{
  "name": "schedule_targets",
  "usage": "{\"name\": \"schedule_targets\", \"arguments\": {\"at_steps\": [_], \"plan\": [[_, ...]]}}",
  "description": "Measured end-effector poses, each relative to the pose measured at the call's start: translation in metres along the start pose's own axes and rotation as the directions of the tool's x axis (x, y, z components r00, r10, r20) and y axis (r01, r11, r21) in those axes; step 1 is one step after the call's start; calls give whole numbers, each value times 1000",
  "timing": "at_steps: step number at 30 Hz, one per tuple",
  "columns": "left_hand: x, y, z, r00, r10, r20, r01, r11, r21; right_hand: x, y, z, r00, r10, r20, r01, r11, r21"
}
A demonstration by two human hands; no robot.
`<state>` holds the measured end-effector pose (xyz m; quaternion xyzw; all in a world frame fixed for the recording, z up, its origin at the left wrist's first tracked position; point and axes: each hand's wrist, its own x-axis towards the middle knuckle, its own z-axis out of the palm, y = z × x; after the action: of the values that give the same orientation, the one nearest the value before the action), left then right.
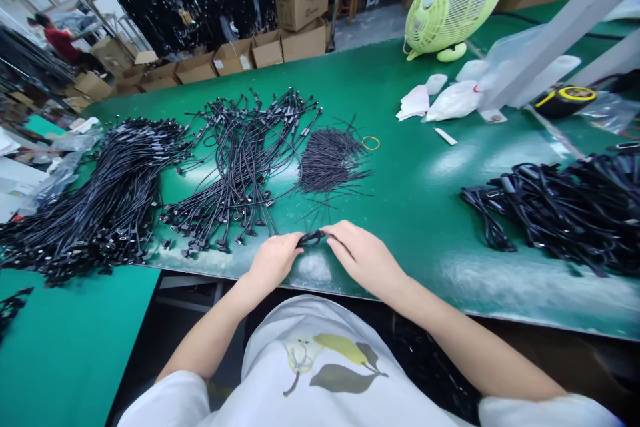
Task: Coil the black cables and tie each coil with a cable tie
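Note:
Close to the front edge of the green table, a black cable is folded into a small bundle between my two hands. My left hand pinches its left end with the fingers closed. On the other end, the thumb and fingers of my right hand are closed as well. Just beyond them lies a pile of short black ties, a few strewn toward my hands. Left of that pile, loose black cables with connectors are spread out. At the right lies a heap of bundled black cables.
A large stack of straight cables covers the table's left end. A yellow rubber band lies beyond the ties. A green fan, white rolls and a tape measure stand at the back right. Cardboard boxes line the far side.

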<state>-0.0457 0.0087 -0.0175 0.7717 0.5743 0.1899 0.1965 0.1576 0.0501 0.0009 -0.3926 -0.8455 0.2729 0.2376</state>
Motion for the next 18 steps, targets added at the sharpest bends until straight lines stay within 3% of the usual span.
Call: {"name": "schedule_targets", "arguments": {"at_steps": [2, 4, 7, 10, 12, 14, 16, 18], "plan": [[3, 2, 6, 999, 43, 23, -44, 998, 48, -7, -7, 3, 989, -125, -83, 103, 968, -231], [6, 5, 13, 996, 74, 49, -77, 996, 54, -9, -5, 11, 988, -154, 14, 149, 927, -345], [8, 9, 17, 990, 105, 90, -103, 994, -24, -8, 12, 22, 978, -51, 204, 120, 932, -343], [11, 15, 15, 971, 154, 181, -114, 970, -215, -13, 28, 18, 968, -66, 243, 143, 939, -313], [17, 18, 11, 952, 177, 248, -79, 929, -362, -17, 31, 8, 973, -104, 207, 171, 925, -339], [26, 16, 5, 955, 167, 244, -33, 881, -472, -19, 36, -7, 984, -97, 150, 149, 910, -388], [36, 3, -5, 987, 95, 129, -24, 882, -470, -22, 50, -32, 1000, -2, 7, 5, 888, -459], [43, -23, -18, 998, 2, -70, -19, 970, -244, -33, 76, -68, 955, 148, -257, -265, 816, -514]]}}
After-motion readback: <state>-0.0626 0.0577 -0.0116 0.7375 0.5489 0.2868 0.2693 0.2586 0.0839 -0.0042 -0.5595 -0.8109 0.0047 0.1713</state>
